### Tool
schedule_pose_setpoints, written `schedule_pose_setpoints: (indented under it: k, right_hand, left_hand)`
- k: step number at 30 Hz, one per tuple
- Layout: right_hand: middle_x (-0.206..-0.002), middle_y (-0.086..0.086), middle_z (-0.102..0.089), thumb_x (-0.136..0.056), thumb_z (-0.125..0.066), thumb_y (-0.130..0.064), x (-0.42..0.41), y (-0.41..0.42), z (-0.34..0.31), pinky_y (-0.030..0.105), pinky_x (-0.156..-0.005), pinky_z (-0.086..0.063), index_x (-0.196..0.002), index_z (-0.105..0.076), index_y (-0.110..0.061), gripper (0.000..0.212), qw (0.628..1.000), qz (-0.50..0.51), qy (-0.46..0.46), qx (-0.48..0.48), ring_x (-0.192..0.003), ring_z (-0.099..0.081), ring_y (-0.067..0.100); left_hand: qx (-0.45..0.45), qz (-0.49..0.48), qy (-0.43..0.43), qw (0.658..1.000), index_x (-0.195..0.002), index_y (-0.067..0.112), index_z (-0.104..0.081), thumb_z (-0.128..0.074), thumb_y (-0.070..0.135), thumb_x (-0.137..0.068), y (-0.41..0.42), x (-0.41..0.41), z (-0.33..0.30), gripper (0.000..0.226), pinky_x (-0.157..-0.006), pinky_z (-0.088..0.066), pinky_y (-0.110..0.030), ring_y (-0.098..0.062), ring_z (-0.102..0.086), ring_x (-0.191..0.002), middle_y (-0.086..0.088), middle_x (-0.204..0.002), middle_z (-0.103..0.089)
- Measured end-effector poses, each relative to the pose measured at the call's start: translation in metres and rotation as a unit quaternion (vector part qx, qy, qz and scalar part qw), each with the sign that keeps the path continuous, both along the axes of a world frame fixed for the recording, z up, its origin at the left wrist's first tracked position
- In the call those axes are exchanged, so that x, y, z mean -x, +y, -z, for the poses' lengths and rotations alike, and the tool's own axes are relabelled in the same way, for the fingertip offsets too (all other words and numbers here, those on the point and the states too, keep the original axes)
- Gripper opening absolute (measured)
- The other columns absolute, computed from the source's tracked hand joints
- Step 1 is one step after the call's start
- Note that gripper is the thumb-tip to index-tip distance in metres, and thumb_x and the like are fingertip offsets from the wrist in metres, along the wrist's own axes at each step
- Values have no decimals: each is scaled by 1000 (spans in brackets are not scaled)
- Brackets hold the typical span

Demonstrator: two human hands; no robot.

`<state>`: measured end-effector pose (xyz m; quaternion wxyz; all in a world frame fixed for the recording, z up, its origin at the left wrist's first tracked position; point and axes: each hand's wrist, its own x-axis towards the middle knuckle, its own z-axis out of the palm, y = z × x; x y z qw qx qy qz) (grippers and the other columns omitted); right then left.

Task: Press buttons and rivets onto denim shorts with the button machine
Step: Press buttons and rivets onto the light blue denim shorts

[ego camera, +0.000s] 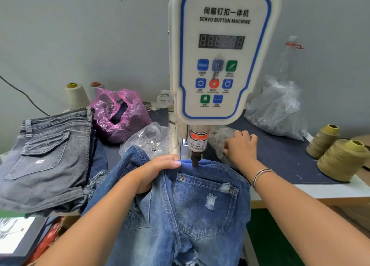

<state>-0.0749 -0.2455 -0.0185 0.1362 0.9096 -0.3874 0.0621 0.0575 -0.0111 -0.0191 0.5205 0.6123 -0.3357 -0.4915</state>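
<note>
Blue distressed denim shorts (200,209) lie under the white servo button machine (222,51), their waistband beneath the dark punch (194,159). My left hand (156,169) grips the waistband just left of the punch, thumb on top of the fabric. My right hand (241,147) reaches with curled fingers into a clear plastic bag (217,137) right of the punch; whatever the fingers hold is hidden. Two rivets show on the back pocket (204,201).
Grey denim shorts (46,157) are stacked at the left. A pink bag (120,113) and a clear bag of metal parts (148,139) sit behind them. A large clear bag (278,109), a plastic bottle (288,59) and olive thread cones (340,159) stand right.
</note>
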Motion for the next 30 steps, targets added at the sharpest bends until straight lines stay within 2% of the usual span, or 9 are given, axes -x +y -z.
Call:
schedule_pose_setpoints:
  k: [3,9,13,16,19,21,24,26,30]
  right_hand:
    - [-116,1,-52,-90,-50,-35,-1,0,2,41,-97,-27,-103,-69,-35,23,1000,-7,1,10,-113,-41,24]
    - [-118,-1,-46,-90,-52,-35,9,4,3,43,-101,-19,-96,-72,-33,21,998,-24,-62,-14,-117,-34,23]
    - [-121,4,-52,-81,-71,-27,31,20,-5,41,-100,-14,-79,-75,-23,7,974,-82,-210,-15,-127,-34,28]
    - [-100,-5,-60,-79,-75,-24,40,43,-17,32,-90,-25,-75,-74,-21,5,929,-130,-326,-114,-105,-49,12]
    - [-72,-17,-68,-83,-71,-22,44,79,-30,8,-67,-39,-68,-69,-33,19,810,-136,-387,-418,-70,-58,-9]
    - [-66,-18,-68,-85,-69,-22,44,96,-29,7,-58,-41,-66,-72,-31,22,744,-101,-383,-538,-61,-57,-9]
    - [-62,-6,-59,-86,-67,-21,41,108,-26,17,-52,-39,-70,-72,-20,18,653,-40,-359,-666,-58,-51,6]
    - [-60,-1,-51,-86,-66,-14,38,110,-25,17,-41,-32,-75,-67,-12,11,554,4,-373,-744,-51,-42,8]
    - [-59,1,-53,-87,-63,-10,36,117,-23,11,-30,-25,-88,-62,-3,7,406,79,-395,-820,-39,-39,4]
  left_hand:
    - [-42,-36,24,998,-83,15,-73,-68,57,-67,0,-1,1,45,-89,-50,-37,-21,-70,-83,-9,-94,-73]
    - [-11,6,32,999,-74,19,-65,-61,39,-73,2,-1,-6,21,-70,-50,-32,-21,-63,-72,-8,-79,-66]
    - [-5,17,36,999,-74,16,-58,-67,43,-64,4,-3,-6,30,-67,-48,-31,-20,-58,-69,-7,-75,-60]
    - [-4,20,50,999,-69,18,-61,-69,43,-60,5,-6,-3,27,-64,-49,-29,-18,-59,-65,-5,-71,-60]
    - [-39,6,65,997,-64,16,-68,-71,40,-50,10,-11,-2,27,-60,-49,-25,-17,-61,-58,-5,-65,-64]
    - [-68,-10,63,996,-58,16,-67,-72,38,-43,15,-14,-6,27,-61,-47,-27,-18,-60,-55,-5,-62,-63]
    - [-73,-13,-90,993,-62,12,-67,-66,45,-41,19,-21,-12,39,-70,-46,-23,-11,-58,-65,0,-68,-62]
    - [-62,26,-178,982,-65,11,-63,-61,49,-46,19,-21,-15,42,-69,-41,-17,-8,-50,-67,0,-69,-54]
    - [-86,54,-173,980,-51,21,-51,-63,46,-54,22,-21,-11,28,-65,-35,-30,-11,-42,-56,3,-57,-46]
